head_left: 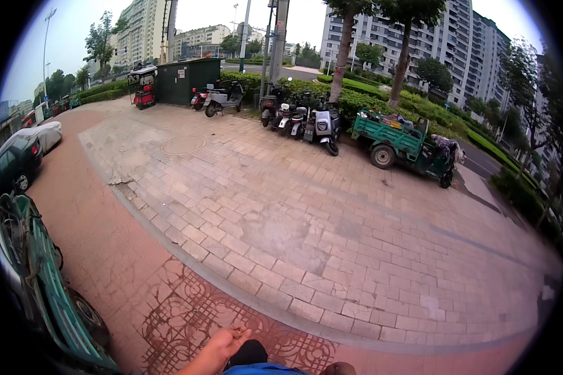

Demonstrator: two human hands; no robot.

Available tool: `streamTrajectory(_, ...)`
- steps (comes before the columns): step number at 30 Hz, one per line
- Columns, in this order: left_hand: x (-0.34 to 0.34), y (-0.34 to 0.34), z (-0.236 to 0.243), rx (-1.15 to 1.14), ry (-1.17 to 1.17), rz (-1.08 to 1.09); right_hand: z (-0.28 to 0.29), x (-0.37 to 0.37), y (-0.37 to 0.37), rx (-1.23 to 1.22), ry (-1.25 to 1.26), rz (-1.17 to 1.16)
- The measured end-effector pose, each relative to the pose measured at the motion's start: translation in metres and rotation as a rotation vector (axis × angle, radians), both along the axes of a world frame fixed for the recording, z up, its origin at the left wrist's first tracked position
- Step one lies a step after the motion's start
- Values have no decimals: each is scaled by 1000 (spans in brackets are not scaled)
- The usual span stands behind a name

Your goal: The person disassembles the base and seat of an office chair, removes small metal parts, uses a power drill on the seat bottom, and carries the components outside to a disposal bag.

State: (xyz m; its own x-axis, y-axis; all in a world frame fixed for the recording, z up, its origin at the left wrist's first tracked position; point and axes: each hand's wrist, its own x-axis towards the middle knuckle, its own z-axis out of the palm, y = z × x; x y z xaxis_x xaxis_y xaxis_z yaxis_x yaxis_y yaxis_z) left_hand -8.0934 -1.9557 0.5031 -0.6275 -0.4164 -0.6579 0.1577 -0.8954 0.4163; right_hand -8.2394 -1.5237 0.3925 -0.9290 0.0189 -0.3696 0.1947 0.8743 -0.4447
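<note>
My left hand [229, 344] hangs low in front of my body, next to a black piece of clothing [249, 354] and the blue cloth [263, 369] of my top. Its fingers are loosely bent and a little apart, and I see nothing in them. Beneath it lies red paving with a pattern of dark curved lines [191, 312]. At the lower edge a dark brown rounded shape [338, 369] shows; whether it is my right hand I cannot make out, and no fingers can be told there.
On the left stand a green cargo tricycle [40, 269] and a dark car [19, 159]. Beyond the pale paving [356, 250] are a green cargo tricycle [391, 137], several parked scooters [303, 119], a dark green box-like shed [184, 81] and a red three-wheeler [144, 87]. A stone kerb [231, 275] crosses ahead.
</note>
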Motion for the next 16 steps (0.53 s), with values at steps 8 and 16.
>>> streamTrajectory(8, -179, -140, 19, -174, 92, 25, 3, -244, -153, -75, 94, 56)
streamTrajectory(16, -418, -309, 88, -222, 168, -191, -40, -380, -272, -10, -90, -29)
